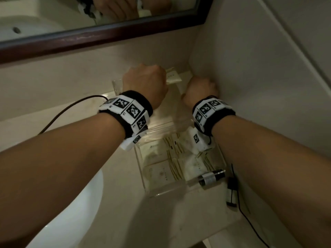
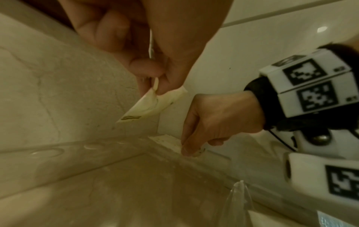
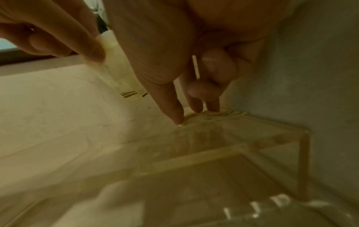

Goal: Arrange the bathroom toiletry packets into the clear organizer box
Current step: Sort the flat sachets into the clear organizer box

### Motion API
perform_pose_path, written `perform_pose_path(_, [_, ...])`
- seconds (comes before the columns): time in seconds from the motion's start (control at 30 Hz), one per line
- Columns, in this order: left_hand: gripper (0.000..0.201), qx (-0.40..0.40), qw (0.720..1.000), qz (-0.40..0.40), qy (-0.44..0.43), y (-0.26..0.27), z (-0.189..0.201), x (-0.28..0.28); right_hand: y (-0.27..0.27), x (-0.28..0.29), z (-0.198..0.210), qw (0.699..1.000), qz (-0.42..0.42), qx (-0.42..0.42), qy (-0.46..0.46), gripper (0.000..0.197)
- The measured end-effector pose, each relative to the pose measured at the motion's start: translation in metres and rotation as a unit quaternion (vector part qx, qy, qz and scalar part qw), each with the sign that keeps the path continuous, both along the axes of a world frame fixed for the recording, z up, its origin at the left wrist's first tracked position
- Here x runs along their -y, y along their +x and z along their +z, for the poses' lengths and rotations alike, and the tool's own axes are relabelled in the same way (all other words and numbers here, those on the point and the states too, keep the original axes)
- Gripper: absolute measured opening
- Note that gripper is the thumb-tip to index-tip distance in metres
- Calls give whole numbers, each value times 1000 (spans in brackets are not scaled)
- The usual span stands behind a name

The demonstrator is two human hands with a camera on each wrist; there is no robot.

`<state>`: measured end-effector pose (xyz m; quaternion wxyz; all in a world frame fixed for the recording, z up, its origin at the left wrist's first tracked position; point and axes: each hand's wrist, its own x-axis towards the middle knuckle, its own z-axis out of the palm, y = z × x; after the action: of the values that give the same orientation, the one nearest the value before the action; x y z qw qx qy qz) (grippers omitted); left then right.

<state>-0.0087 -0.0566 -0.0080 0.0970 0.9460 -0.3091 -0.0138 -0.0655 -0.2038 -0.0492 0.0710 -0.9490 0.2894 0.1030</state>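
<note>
Packets (image 1: pixel 172 158) lie flat in the near compartment of the clear box (image 1: pixel 143 169), which stands on the counter (image 1: pixel 53 126) in the corner below the mirror (image 1: pixel 107 34). A small dark bottle (image 1: pixel 211 178) lies against the box's near right corner. Left hand (image 1: pixel 145 83) pinches one cream packet (image 2: pixel 149 106) above the far compartment. Right hand (image 1: pixel 201 89) reaches down behind the box's far wall, fingertips (image 3: pixel 177 118) pressing on another packet (image 3: pixel 219 114) lying against the wall.
</note>
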Motion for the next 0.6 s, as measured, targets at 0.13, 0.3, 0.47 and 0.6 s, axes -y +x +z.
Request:
perform_pose_path(0.13, [21,-12,1000,4,-1,-6,-1,-3,4,-3,-1,1000,10,6,-11,25])
perform_pose_path(0.3, [21,-34,999,23,6,-12,-2,-6,3,-8,-6,999,13,17,-38,19])
perform_pose_path(0.47, [20,-54,998,43,4,-18,1,-15,-5,-6,-2,999,-9,32,-25,26])
perform_pose_path(0.6, [19,-45,998,29,-18,-26,-4,-30,-24,-8,8,997,-30,69,15,26])
